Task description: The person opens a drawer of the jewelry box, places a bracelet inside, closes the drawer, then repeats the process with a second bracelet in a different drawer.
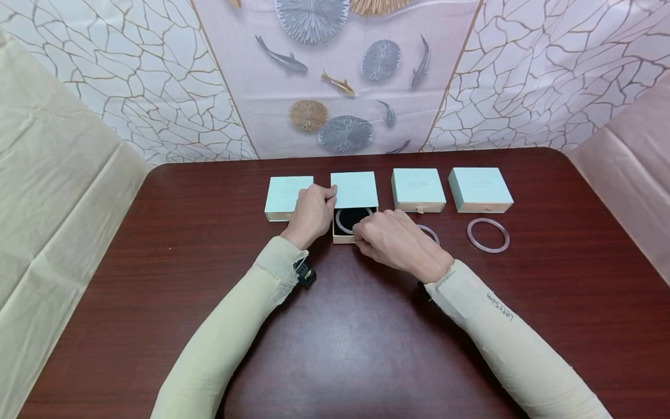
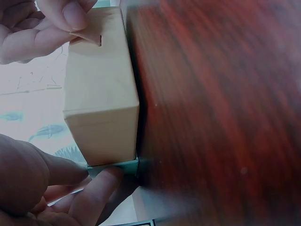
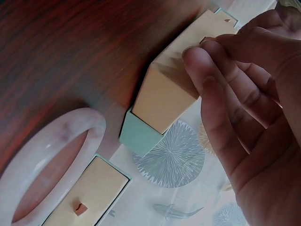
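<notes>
A mint-green drawer box (image 1: 355, 190) stands at the middle back, its cream drawer (image 1: 342, 239) pulled partway out toward me. Inside the drawer a pale lilac bangle (image 1: 342, 228) lies on black lining, partly hidden by my right hand. My left hand (image 1: 312, 214) grips the box's green sleeve at its left side. With thumb and fingers, my right hand (image 1: 396, 241) pinches the small pull tab (image 2: 88, 37) on the drawer's front. From the right wrist, the drawer's cream side (image 3: 162, 96) shows beyond the sleeve's green edge (image 3: 139, 135).
One similar box (image 1: 282, 195) stands to the left, partly behind my left hand. Two more boxes, one nearer (image 1: 419, 187) and one farther right (image 1: 480, 187), stand shut. A bangle (image 1: 488, 250) lies before the rightmost box; another bangle (image 1: 430, 231) is partly hidden behind my right hand.
</notes>
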A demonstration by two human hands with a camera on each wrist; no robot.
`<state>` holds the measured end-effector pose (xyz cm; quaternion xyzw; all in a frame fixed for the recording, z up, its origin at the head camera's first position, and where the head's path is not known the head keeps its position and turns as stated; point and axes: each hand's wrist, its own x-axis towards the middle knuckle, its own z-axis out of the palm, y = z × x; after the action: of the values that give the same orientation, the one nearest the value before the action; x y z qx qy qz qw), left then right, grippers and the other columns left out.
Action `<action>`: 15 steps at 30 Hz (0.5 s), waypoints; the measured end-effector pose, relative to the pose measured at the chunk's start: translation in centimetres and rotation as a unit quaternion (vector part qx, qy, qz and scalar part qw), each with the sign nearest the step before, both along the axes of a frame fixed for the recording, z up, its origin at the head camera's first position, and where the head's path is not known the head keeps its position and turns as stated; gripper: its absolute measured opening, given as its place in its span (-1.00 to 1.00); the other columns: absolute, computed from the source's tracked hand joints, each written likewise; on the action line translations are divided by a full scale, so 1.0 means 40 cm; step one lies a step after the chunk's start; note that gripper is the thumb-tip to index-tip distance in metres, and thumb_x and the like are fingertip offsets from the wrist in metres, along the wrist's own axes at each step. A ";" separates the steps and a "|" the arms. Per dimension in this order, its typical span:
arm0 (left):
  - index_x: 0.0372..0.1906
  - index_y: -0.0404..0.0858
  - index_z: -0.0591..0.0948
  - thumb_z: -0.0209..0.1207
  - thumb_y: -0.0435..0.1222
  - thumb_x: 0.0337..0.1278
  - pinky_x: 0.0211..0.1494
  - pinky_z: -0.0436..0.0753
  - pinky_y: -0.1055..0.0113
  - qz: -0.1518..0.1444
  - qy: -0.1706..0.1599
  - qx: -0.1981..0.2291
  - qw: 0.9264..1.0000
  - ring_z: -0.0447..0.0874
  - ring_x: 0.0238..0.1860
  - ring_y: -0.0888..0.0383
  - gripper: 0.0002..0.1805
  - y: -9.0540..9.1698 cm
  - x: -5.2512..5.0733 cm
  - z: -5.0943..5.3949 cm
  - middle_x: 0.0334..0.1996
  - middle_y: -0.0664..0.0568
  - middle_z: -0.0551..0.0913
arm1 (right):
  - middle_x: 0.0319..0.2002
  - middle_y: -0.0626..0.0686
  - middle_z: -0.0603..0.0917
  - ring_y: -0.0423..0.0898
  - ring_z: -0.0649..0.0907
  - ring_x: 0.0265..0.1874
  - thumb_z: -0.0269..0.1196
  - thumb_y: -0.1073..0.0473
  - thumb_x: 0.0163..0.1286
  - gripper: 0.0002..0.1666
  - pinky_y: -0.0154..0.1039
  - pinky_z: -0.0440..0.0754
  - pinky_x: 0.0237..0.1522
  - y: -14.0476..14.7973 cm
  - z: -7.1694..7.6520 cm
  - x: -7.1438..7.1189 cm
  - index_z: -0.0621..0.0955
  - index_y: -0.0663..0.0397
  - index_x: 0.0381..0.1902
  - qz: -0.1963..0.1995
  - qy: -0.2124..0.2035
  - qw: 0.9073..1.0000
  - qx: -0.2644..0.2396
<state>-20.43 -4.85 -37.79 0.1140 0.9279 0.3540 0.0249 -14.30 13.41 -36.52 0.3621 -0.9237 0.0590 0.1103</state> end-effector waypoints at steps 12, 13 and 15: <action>0.40 -0.13 0.51 -0.03 -0.28 0.60 -0.58 0.26 0.41 0.000 -0.016 0.007 1.000 0.23 -0.78 0.22 -0.59 -0.001 0.001 0.003 0.21 -0.07 0.69 | -0.72 -0.22 0.44 -0.22 0.43 -0.72 0.26 0.32 0.30 -0.58 -0.30 0.28 -0.70 0.002 0.002 -0.001 0.48 -0.15 -0.72 0.000 0.002 1.000 0.002; 0.40 -0.14 0.51 -0.03 -0.28 0.60 -0.58 0.25 0.41 0.000 -0.017 0.008 1.000 0.23 -0.78 0.22 -0.59 -0.001 0.001 0.003 0.17 -0.07 0.71 | -0.71 -0.22 0.45 -0.23 0.43 -0.72 0.26 0.32 0.29 -0.58 -0.30 0.28 -0.69 0.002 0.002 -0.001 0.48 -0.15 -0.71 0.000 0.001 1.000 0.002; 0.41 -0.14 0.50 -0.03 -0.28 0.60 -0.59 0.25 0.41 -0.002 -0.020 0.008 1.000 0.23 -0.79 0.22 -0.59 0.000 0.002 0.003 0.03 -0.11 0.75 | -0.71 -0.22 0.45 -0.23 0.43 -0.72 0.26 0.32 0.29 -0.59 -0.31 0.29 -0.69 0.003 0.002 0.000 0.49 -0.15 -0.71 -0.001 -0.002 1.000 0.001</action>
<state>-20.36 -4.85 -37.67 0.1093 0.9241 0.3635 0.0432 -14.28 13.53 -36.43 0.3613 -0.9242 0.0589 0.1085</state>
